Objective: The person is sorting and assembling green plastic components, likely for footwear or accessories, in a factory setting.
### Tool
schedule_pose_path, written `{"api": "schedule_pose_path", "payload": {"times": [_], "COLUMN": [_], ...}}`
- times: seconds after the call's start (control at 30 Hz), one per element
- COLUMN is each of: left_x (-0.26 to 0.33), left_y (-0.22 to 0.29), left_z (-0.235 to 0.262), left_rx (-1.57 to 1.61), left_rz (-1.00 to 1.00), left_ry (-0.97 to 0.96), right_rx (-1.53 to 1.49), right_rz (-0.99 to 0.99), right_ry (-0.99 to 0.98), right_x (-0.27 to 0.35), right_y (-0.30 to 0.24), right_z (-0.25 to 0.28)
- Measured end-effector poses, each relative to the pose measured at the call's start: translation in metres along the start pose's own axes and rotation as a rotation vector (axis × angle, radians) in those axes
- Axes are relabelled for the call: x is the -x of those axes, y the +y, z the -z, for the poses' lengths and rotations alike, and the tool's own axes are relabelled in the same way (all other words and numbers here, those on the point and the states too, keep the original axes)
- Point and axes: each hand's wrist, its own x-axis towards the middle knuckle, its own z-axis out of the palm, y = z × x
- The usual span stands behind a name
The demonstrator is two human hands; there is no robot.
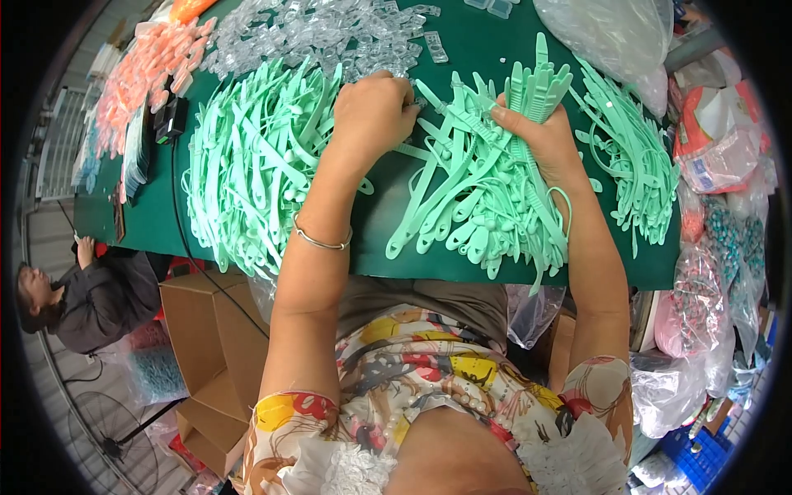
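Observation:
My right hand (544, 140) is wrapped round a bundle of mint-green ridged plastic straps (535, 91), its thumb across the front. The straps' ridged ends stick up above the fist, and more straps fan out below it toward the table's near edge. My left hand (371, 111) is closed, with fingertips turned down beside small clear plastic pieces; what it pinches is hidden behind the fingers. To the left of that wrist lies a big heap of mint-green straps (247, 165). Another pile of straps (631, 157) lies right of my right forearm.
Clear plastic pieces (322, 37) cover the far side of the green table (371, 247). Orange pieces (153, 70) and a black box with a cable (171, 120) lie left. A person (91, 289) is at far left, near a cardboard box (210, 330). Filled plastic bags (701, 297) stand right.

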Motion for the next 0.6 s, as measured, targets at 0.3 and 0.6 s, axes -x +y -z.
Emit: {"api": "schedule_pose_path", "payload": {"times": [0.3, 0.6], "left_x": [-0.001, 0.000], "left_y": [0.035, 0.052], "left_z": [-0.010, -0.017], "left_rx": [0.764, 0.780], "left_rz": [0.107, 0.086], "left_ry": [0.081, 0.190], "right_rx": [0.002, 0.037], "right_rz": [0.087, 0.066], "right_ry": [-0.054, -0.063], "right_x": [-0.005, -0.005], "right_y": [0.010, 0.008], "right_z": [0.003, 0.005]}}
